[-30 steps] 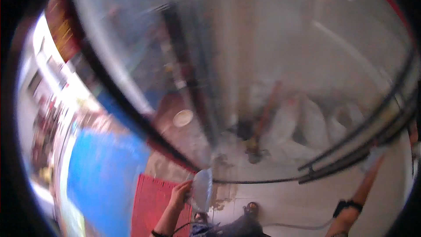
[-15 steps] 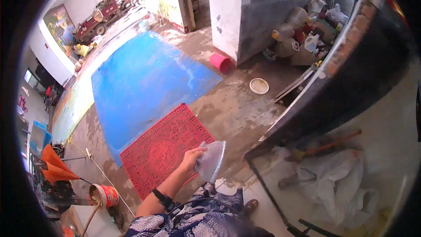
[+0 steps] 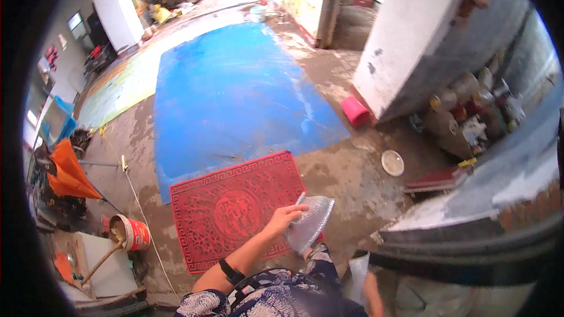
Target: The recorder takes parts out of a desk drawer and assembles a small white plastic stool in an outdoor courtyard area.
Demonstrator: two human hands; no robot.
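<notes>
My left hand, with a dark band on its wrist, is closed on the edge of a silvery, translucent textured plastic sheet. The sheet fans out over the near right corner of a red patterned doormat. At the lower edge, my right hand is close to my body beside a narrow whitish translucent plastic piece. Its fingers seem wrapped round the lower part of that piece, though they are partly hidden.
Beyond the doormat lies a large blue sheet on wet-stained floor. A pink bucket is tipped by the white pillar, with a round white lid nearby. Leftward are an orange umbrella and a red-and-white bucket with a stick.
My view has turned right and my body has moved past the dark doorway edge. The left hand still holds the silvery sheet. My right hand has come into view with the whitish plastic piece.
</notes>
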